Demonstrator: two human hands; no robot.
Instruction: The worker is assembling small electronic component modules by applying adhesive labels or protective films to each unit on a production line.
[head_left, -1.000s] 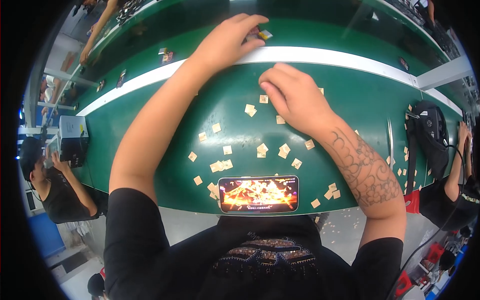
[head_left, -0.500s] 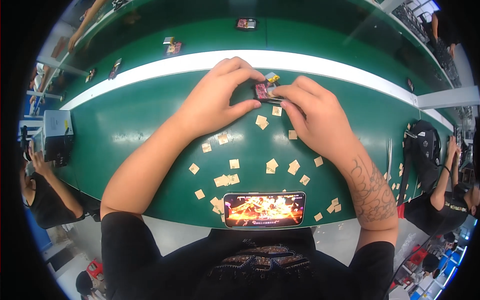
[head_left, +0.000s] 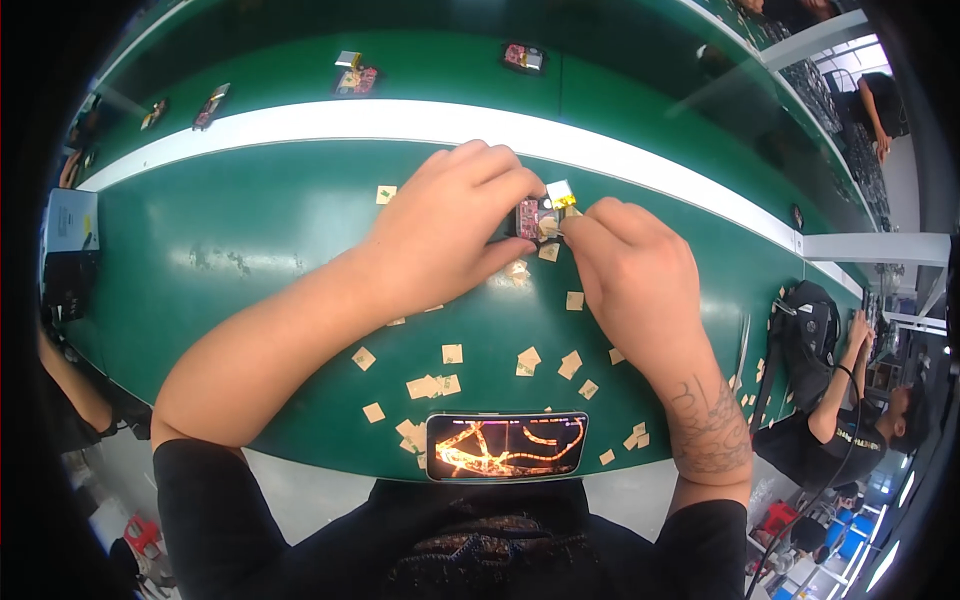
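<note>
A small black-cased device with a red circuit board (head_left: 528, 219) lies on the green bench. My left hand (head_left: 450, 225) is closed on its left side, thumb at the near edge and fingers at the far edge. A silver battery pouch with yellow tape (head_left: 562, 193) stands out beyond the device's far right corner. On the right, the thumb and forefinger of my right hand (head_left: 635, 265) are pinched together at the device's right edge, just below the battery. What they pinch is too small to make out. A tan paper square (head_left: 549, 253) lies just in front of the device.
Several tan paper squares (head_left: 452, 354) are scattered over the green bench (head_left: 250, 210). A lit phone (head_left: 507, 447) lies at the near edge. Beyond a white rail (head_left: 330, 118) sit more circuit-board devices (head_left: 524, 57). At right are a black bag (head_left: 808, 320) and a co-worker (head_left: 850, 420).
The battery now stands farther out from the board. My right fingers have closed into a tighter pinch beside it. The whole view has shifted, and a paper square shows beyond my left wrist.
</note>
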